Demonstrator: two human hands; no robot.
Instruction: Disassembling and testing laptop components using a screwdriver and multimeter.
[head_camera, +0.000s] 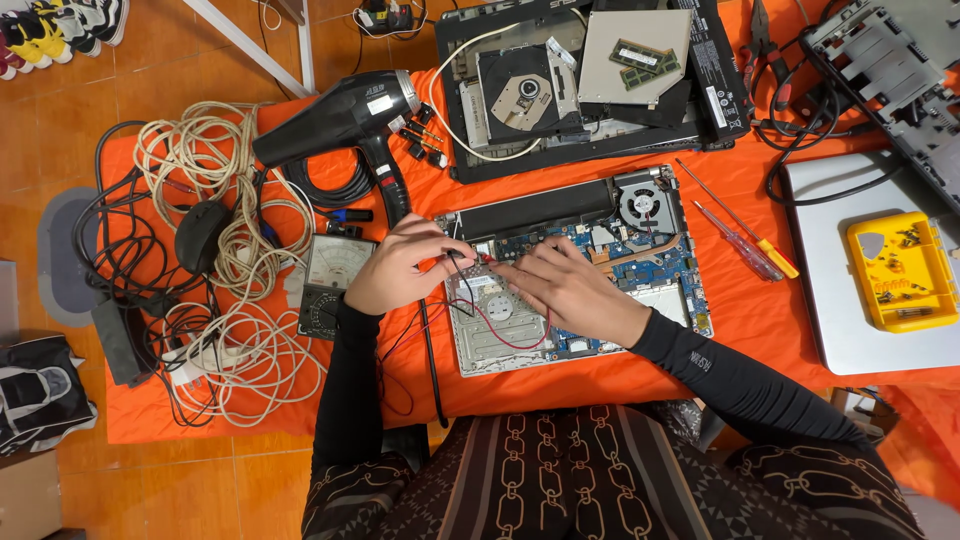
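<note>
Here I see both hands over the opened silver laptop base with its blue circuit board (640, 270), which lies on the orange-covered bench (770, 310) just in front of me. My left hand (400, 265) has its grip closed on a thin black probe lead (432, 340), the tip set near the board's upper left corner. My right hand (570, 290) lies beside it with fingers pressed flat and together; its grip appears to pinch a red probe lead (500, 335), though the fingertips hide the exact contact. The red wire loops across the bare metal drive bay. Just left of my left hand sits a black analogue multimeter with a white dial (335, 280). A black hair dryer (340, 125) lies above that, beside a tangle of cream cables (215, 180). Far right, a yellow plastic compartment tray (905, 270) rests on a closed silver laptop (850, 340); it holds small dark screws and a pale pick, spread among its compartments.
</note>
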